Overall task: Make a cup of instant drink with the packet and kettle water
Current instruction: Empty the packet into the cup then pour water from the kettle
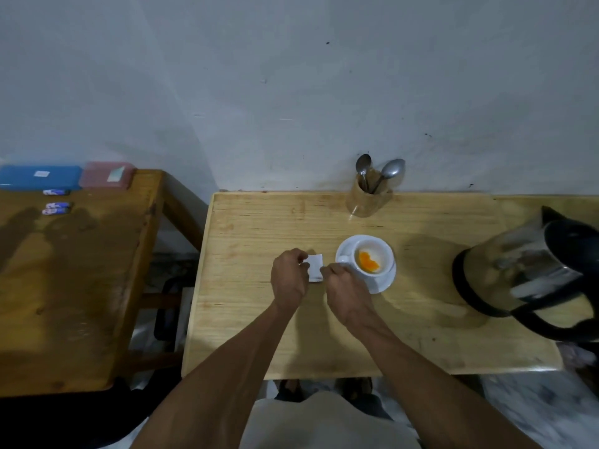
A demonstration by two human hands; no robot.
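Both forearms reach out over the wooden table [259, 335], and the left hand [289, 276] and right hand [346, 286] each pinch an edge of the small white packet [315, 265], held just left of the cup [372, 259]. That cup sits on its saucer [384, 283] with orange powder [369, 262] inside. Right of the cup stands the kettle [525, 270]; behind it, a holder [368, 197] with two spoons.

Both hands, left hand [289, 276] and right hand [345, 283], pinching white packet [315, 268], beside cup [372, 259] holding orange powder [369, 262]
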